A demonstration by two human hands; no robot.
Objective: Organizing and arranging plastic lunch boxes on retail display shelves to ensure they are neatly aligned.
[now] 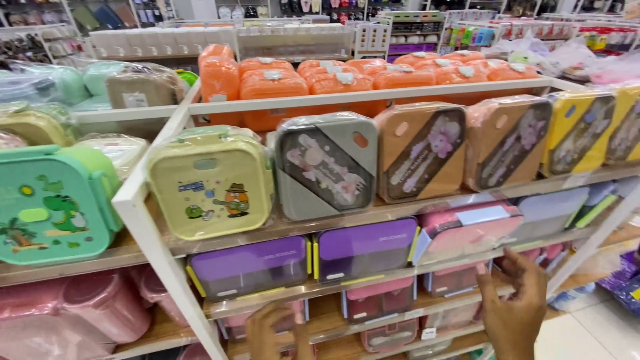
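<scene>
Right hand (517,303) is hovering with its grip spread open and empty, just before the pink lunch box (467,227), which is lying on the third shelf (373,277) with its long axis along the front edge, lid tilting outward. Left hand (270,333) is reaching lower, fingers loosely curled, holding nothing visible, below the purple box (250,267). Aisle floor (593,333) is lying open off the shelf's right end.

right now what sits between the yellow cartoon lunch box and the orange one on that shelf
In the head view, a grey lunch box stands between the yellow lunch box and the orange lunch box.
</scene>
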